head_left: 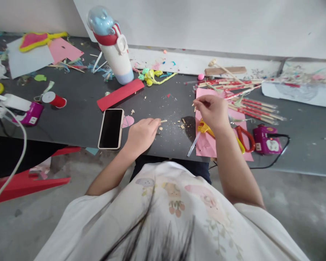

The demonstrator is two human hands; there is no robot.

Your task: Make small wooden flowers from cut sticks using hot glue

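On the table [78, 121], a phone [110, 129] lies just left of the left hand [142, 134]; that hand's grip is closed at the fingertips on a short stick [164, 121], which juts out to their right; broken stick pieces [182, 126] lie between the hands; the right hand [212, 110] has its grip pinched on a pale bit [193, 104], at its left edge; a yellow glue gun [203, 127] rests nearer the body, on pink paper [206, 147].
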